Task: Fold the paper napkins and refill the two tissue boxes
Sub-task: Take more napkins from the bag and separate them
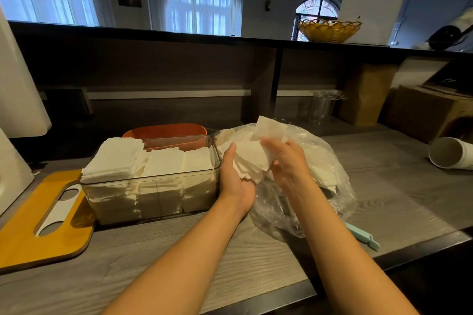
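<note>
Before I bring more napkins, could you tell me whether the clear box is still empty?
No, the clear box is packed with rows of folded napkins, some stacked above its rim.

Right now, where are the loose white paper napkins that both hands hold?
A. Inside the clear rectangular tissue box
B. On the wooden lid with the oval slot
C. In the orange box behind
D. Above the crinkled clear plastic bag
D: the left hand and right hand grip the loose white paper napkins over the crinkled clear plastic bag, right of the clear rectangular tissue box.
</note>
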{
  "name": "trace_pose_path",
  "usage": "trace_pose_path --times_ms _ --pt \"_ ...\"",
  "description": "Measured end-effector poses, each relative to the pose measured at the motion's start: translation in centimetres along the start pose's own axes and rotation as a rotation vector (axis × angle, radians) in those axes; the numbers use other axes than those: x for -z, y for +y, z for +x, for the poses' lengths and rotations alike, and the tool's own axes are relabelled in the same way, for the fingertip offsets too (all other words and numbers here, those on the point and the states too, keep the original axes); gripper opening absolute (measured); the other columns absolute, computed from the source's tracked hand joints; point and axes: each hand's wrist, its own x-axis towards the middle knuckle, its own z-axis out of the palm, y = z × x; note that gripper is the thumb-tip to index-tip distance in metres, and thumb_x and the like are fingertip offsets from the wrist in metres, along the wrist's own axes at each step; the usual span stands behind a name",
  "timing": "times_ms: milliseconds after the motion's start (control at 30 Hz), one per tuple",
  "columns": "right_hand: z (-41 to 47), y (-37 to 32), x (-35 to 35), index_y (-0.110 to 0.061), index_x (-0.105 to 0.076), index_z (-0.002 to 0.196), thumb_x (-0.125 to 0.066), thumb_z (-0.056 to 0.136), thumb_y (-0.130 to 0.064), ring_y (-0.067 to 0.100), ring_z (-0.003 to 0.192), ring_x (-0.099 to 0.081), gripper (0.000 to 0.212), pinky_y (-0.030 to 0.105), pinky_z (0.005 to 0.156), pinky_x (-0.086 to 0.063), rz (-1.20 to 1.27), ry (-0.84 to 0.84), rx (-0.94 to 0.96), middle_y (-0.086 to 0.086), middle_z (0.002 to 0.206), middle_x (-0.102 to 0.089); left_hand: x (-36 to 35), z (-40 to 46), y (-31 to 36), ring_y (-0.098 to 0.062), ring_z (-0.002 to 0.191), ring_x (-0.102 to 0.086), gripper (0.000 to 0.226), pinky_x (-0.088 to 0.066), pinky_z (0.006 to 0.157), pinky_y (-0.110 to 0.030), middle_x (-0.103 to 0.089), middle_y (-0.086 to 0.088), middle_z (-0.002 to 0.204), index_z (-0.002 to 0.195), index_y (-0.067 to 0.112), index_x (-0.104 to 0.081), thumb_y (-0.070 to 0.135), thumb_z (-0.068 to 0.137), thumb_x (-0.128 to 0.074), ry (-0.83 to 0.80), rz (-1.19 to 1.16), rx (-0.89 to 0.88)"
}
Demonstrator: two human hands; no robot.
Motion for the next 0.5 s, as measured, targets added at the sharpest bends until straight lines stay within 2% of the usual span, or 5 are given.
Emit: trace_pose_path --times_ms 100,200,267,367,500 --pt "0.2 -0.9 0.5 -0.01 -0.059 0.115 -0.067 0.089 -0.003 0.022 0.092 -0.067 0.028 0.034 0.067 -0.06 0.139 0.053 0.079 0.011 0.11 -0.067 -0.1 0.2 -0.2 -0.028 0.098 -0.068 0.029 -0.055 0.076 -0.038 -0.073 -0.012 0.11 0.127 0.015 -0.062 0.026 0.102 -0.053 0.081 0.034 0.032" --pt "0.3 -1.3 0.9 -0.021 -0.061 0.101 -0.065 0.092 -0.01 0.019 0.09 -0.067 0.015 0.035 0.074 -0.06 0.197 0.121 0.172 0.006 0.103 -0.067 -0.1 0.8 -0.3 -0.032 0.109 -0.065 0.028 -0.056 0.077 -0.041 -0.068 -0.014 0.124 0.132 0.018 -0.057 0.019 0.105 -0.051 0.163 0.044 0.032" --pt "0.4 -0.8 0.8 -0.022 -0.062 0.098 -0.062 0.093 -0.01 0.017 0.084 -0.067 0.012 0.03 0.065 -0.059 0.187 0.17 0.175 0.004 0.098 -0.067 -0.1 0.8 -0.3 -0.032 0.112 -0.066 0.032 -0.057 0.085 -0.045 -0.068 -0.012 0.127 0.136 0.019 -0.056 0.026 0.106 -0.05 0.16 0.03 0.033" --pt "0.2 0.4 -0.1 -0.016 -0.062 0.099 -0.054 0.092 -0.009 0.019 0.077 -0.064 0.013 0.029 0.057 -0.053 0.088 0.221 0.141 0.005 0.091 -0.066 -0.2 0.7 -0.5 -0.03 0.114 -0.065 0.041 -0.051 0.102 -0.051 -0.067 -0.009 0.13 0.137 0.025 -0.057 0.047 0.103 -0.047 0.118 0.068 0.041" --pt "-0.3 1.4 -1.5 -0.012 -0.058 0.101 -0.044 0.097 -0.009 0.014 0.07 -0.058 0.014 0.022 0.046 -0.046 0.068 0.225 0.049 0.002 0.081 -0.06 -0.3 0.2 -0.4 -0.024 0.116 -0.065 0.061 -0.051 0.1 -0.043 -0.07 -0.004 0.126 0.132 0.029 -0.059 0.069 0.088 -0.042 -0.01 0.18 -0.007"
